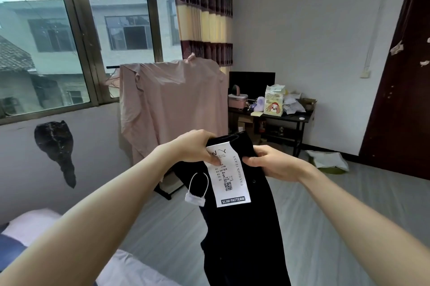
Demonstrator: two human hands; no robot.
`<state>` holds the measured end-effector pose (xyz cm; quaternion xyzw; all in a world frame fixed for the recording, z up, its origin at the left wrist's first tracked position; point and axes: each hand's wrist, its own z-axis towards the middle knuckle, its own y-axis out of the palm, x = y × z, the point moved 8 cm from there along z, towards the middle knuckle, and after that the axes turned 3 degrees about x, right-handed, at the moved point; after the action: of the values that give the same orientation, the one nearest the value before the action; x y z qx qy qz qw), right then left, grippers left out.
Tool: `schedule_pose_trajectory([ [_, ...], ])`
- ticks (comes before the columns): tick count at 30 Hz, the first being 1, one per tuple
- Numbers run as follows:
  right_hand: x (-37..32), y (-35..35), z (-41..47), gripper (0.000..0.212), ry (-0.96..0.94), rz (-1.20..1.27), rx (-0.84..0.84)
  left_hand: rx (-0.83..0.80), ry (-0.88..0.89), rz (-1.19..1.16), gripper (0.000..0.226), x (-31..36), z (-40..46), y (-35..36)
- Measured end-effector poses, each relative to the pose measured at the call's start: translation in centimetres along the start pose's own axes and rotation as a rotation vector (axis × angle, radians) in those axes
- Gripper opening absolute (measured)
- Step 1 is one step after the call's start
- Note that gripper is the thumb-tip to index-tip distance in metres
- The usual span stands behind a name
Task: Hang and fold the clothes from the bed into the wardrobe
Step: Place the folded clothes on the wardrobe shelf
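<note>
A pair of black jeans hangs in front of me, held up by its top edge. My left hand grips the waistband on the left, thumb over the top of a white paper tag that reads "FASHION JEANS" and "SLIM PATTERN". A small white plastic tag loop dangles beside it. My right hand pinches the waistband on the right. The bed with pale bedding shows at the lower left corner.
A clothes rack draped in a pink cover stands under the window. A dark desk with clutter sits at the back wall. A dark door is at the right. A white bag lies on the grey floor.
</note>
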<state>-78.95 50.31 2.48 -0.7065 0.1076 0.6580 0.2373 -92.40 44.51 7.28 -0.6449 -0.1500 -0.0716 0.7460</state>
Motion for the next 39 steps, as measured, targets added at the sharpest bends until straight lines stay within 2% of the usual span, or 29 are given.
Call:
schedule_pose_trajectory([
  [1,0.0,-0.1,-0.2,0.031,0.004,-0.002,-0.02,0.025,-0.003,0.023,0.034,0.1,0.2,0.1],
  [4,0.3,-0.5,-0.7,0.042,0.008,-0.087,-0.034,0.066,0.015,-0.012,0.03,0.9,0.9,0.6],
  [6,0.3,-1.5,-0.7,0.036,-0.054,-0.171,0.077,0.122,0.051,-0.008,0.033,2.1,1.5,1.1],
  [9,0.2,-4.1,-0.2,0.021,-0.147,-0.224,0.292,0.239,0.101,0.128,0.045,3.9,2.8,1.2],
  [11,0.2,-5.4,0.1,0.013,-0.139,-0.254,0.326,0.22,0.135,0.242,0.048,4.4,3.7,1.1],
  [14,0.4,-7.0,1.2,0.007,-0.087,-0.279,0.344,0.105,0.126,0.357,0.039,3.3,5.4,1.1],
  [15,0.2,-7.4,1.8,0.008,-0.093,-0.282,0.363,0.113,0.1,0.384,0.036,3.0,6.1,1.0],
  [17,-0.5,-8.2,3.4,0.008,-0.127,-0.286,0.431,0.228,0.035,0.411,0.028,2.6,7.6,0.2],
  [21,-4.0,-11.0,5.5,0.006,-0.212,-0.397,0.62,0.564,-0.046,0.394,0.008,3.2,10.0,-3.1],
  [26,-11.5,-12.2,5.4,0.012,-0.426,-0.44,0.789,0.897,-0.02,0.325,0.024,4.9,9.6,-9.7],
  [29,-15.5,-10.7,4.6,0.011,-0.534,-0.427,0.823,1.052,0.018,0.284,0.04,5.3,6.8,-13.2],
  [31,-17.2,-8.5,3.9,0.013,-0.584,-0.422,0.808,1.103,0.014,0.282,0.039,5.0,4.3,-14.9],
  [35,-18.6,-2.6,2.3,0.022,-0.671,-0.444,0.752,1.12,0.068,0.279,0.025,3.1,-1.5,-16.9],
  [39,-18.6,5.3,-0.7,0.03,-0.743,-0.505,0.721,1.108,0.142,0.226,0.026,0.6,-9.7,-17.0],
])
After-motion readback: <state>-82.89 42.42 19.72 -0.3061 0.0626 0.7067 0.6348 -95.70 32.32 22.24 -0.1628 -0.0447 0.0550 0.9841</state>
